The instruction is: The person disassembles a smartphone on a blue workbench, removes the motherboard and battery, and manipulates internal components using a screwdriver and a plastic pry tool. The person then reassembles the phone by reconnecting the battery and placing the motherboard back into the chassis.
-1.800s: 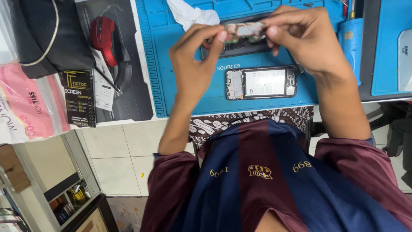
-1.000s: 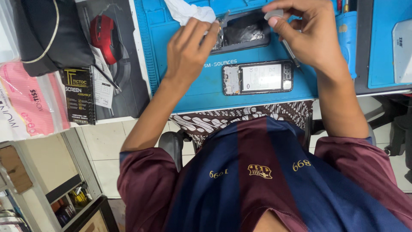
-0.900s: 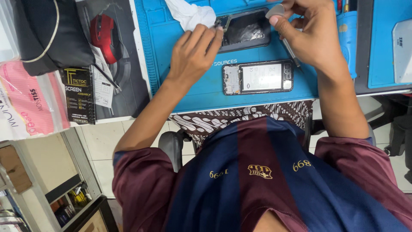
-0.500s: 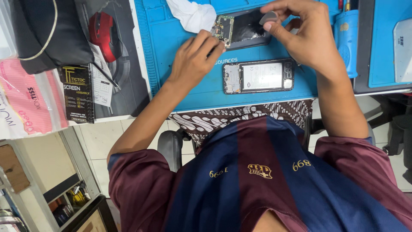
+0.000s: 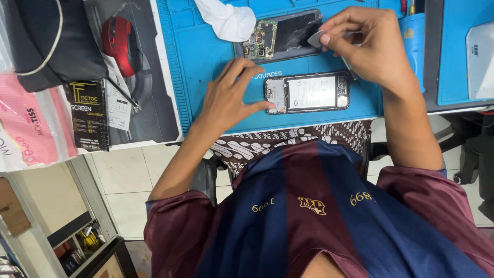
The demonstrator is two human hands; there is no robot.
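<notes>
Fingers of right hand [image 5: 373, 49] pinch a grey pick [image 5: 315, 38] at the opened phone [image 5: 280, 36], far on the blue mat [image 5: 206, 56]; left hand [image 5: 226, 98] spread, empty, thumb touching the nearer phone frame [image 5: 307, 92]; white cloth [image 5: 226, 20] far left.

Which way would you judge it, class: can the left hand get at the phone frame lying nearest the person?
Probably yes: the left hand rests on the blue mat, fingertips at the phone frame end, nothing between.
</notes>
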